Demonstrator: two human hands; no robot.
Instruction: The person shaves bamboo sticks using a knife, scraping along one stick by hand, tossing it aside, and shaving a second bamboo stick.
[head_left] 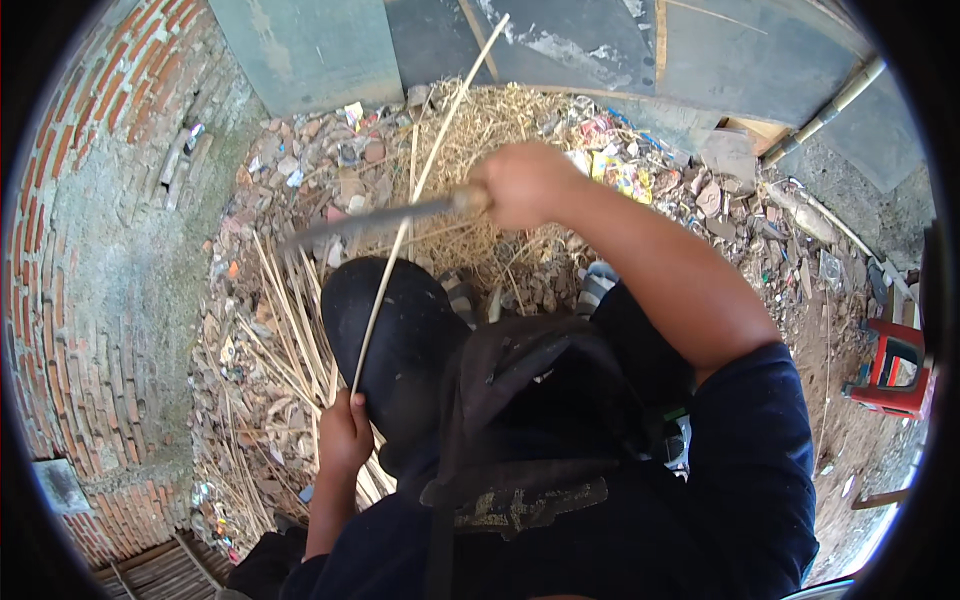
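My right hand (528, 186) is closed round the wooden handle of a machete (365, 221), out in front of my knees. Motion blurs its blade, which points left and crosses a long, thin, pale bamboo strip (441, 138); whether the two touch, I cannot tell. Low on the left, my left hand (344, 432) grips the strip near its lower end. From there the strip slants up past my dark-clad left knee (385, 300) toward the far panels. Many more bamboo strips (290, 310) lie in a loose bundle on the ground, left of that knee.
Pale shavings (480, 120) cover rubble and litter (710, 190) ahead of my feet. A worn brick wall (110, 250) rises on the left, and grey panels (310, 50) close off the far side. A red plastic stool (890, 375) stands at the right.
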